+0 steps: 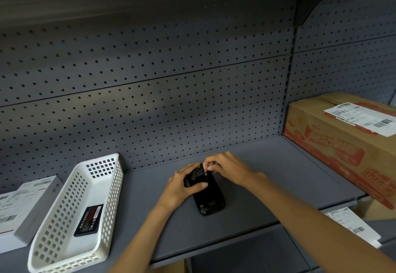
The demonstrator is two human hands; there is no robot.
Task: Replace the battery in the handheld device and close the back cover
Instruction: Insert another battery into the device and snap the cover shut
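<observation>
A black handheld device (209,200) lies back-side up on the grey shelf (267,187), its far end pointing at the pegboard. My left hand (182,185) grips its upper left side, thumb across the back. My right hand (227,169) pinches at the far end of the device with bent fingertips, on a small latch or screw area. A black battery (90,221) with a red label lies flat in the white perforated basket (64,249) to the left.
A white box (23,208) with barcode labels lies left of the basket. A large brown carton (342,144) with red print and a shipping label fills the right of the shelf. Grey pegboard (150,101) forms the back wall. A label (353,225) hangs at the lower right.
</observation>
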